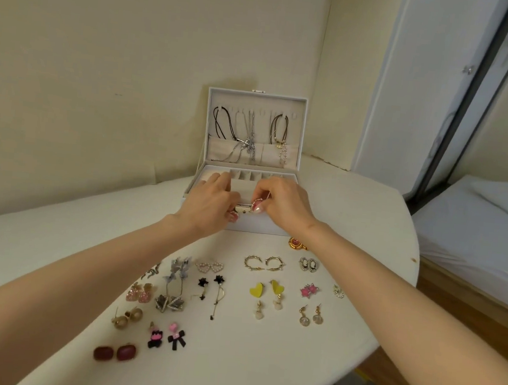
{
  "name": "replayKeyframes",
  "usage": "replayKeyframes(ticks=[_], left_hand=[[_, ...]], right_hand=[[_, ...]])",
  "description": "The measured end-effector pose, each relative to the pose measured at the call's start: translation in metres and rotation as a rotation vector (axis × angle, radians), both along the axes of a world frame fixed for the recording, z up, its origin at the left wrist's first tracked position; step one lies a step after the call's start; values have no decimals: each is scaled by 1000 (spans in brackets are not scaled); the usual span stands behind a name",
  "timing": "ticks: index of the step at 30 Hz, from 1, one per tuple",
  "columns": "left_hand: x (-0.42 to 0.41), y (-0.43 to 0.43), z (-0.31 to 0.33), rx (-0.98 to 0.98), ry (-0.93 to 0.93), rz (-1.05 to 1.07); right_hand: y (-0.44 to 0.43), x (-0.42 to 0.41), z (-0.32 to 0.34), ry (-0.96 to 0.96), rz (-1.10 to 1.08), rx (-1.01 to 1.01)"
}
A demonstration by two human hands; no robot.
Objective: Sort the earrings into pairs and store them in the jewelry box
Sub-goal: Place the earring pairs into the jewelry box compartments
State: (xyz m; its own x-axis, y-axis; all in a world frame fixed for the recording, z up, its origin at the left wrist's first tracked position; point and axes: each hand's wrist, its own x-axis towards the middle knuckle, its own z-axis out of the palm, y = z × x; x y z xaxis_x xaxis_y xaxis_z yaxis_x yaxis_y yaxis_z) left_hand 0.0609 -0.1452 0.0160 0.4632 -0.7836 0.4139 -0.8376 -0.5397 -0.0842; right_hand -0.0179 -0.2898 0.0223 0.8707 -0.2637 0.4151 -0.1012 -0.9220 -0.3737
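Head view: one white jewelry box (pixel 262 225) stands open at the back of the white table (pixel 352 220), its lid upright. Necklaces (pixel 248 142) hang inside the lid, a dark cord at each side and silver chains between.

Both hands are at the box's front edge. The right hand (pixel 282 203) pinches one small earring (pixel 257 202) between thumb and fingertips, just above the clasp. The left hand (pixel 208 200) lies over the front rim with its fingers in the tray; whether it holds anything I cannot tell.

On the table before the box I count thirteen pairs. Eight lie on the left, among them pearl hearts (pixel 210 266), black flower drops (pixel 210 293) and dark red rectangles (pixel 114 352). Five lie on the right: gold hoops (pixel 264 263), cameos (pixel 309 264), yellow hearts (pixel 268 288), pink stars (pixel 309 290) and round drops (pixel 310 317). One gold-and-pink piece (pixel 296 243) lies just beside the box.
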Motion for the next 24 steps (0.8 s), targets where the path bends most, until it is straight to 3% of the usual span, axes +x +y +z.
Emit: replayKeyframes(ticks=[24], left_hand=[[-13, 42, 6, 82, 15, 81]], right_hand=[[15, -2, 3, 17, 294, 418]])
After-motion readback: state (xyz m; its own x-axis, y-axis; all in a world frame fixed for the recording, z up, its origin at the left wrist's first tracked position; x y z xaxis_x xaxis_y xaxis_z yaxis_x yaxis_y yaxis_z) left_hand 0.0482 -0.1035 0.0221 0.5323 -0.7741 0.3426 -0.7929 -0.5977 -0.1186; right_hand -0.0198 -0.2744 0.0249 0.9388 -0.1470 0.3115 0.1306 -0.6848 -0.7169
